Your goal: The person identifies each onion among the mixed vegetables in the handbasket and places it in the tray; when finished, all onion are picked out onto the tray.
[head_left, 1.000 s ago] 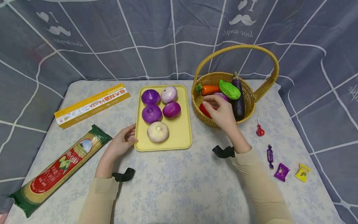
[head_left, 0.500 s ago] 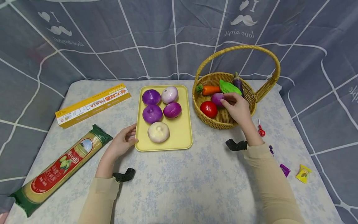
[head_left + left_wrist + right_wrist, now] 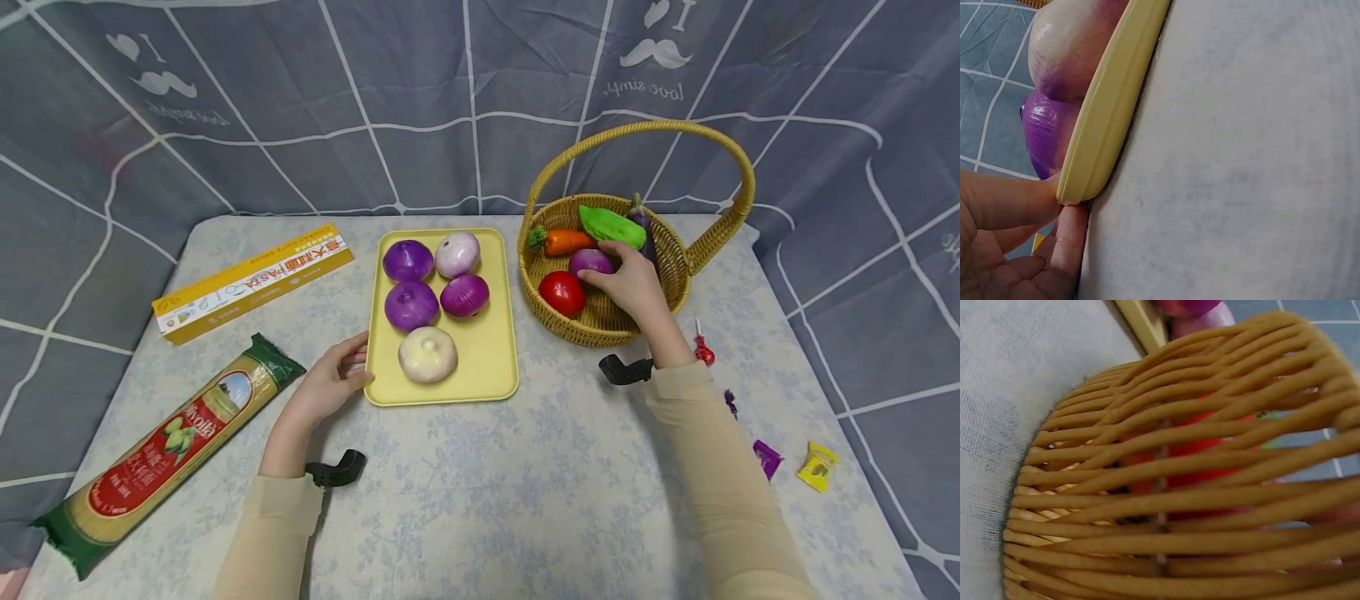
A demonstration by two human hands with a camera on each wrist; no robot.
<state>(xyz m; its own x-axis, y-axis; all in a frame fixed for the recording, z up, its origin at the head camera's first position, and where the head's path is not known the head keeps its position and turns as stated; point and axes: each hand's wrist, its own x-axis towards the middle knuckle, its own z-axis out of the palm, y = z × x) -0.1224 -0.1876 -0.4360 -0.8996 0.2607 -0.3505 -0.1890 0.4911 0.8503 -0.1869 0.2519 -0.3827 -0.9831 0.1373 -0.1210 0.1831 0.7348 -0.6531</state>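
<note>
In the head view my left hand (image 3: 330, 379) holds the left rim of a yellow tray (image 3: 480, 367). The left wrist view shows the thumb and a finger pinching the edge of the tray (image 3: 1107, 106). Several purple onions (image 3: 412, 306) and one whitish, onion-like vegetable (image 3: 427, 355) lie on it. My right hand (image 3: 633, 283) reaches into a wicker basket (image 3: 577, 333), thumb and fingers around a purple onion (image 3: 588, 262). Beside that onion are a red tomato (image 3: 562, 293), a carrot (image 3: 567, 242), a green pepper-like vegetable (image 3: 609, 226) and an eggplant (image 3: 642, 227). Basket weave (image 3: 1166, 469) mostly hides this hand in the right wrist view.
A yellow pasta box (image 3: 251, 283) and a long spaghetti packet (image 3: 165, 454) lie on the left. At the right are a red lollipop (image 3: 703, 350) and wrapped sweets, one of them yellow (image 3: 817, 467). The basket's tall handle (image 3: 645, 129) arches above its contents.
My right hand moved rightward from over the tomato to the onion in the basket, then slightly back left. The green vegetable has shifted left and back. My left hand stayed at the tray.
</note>
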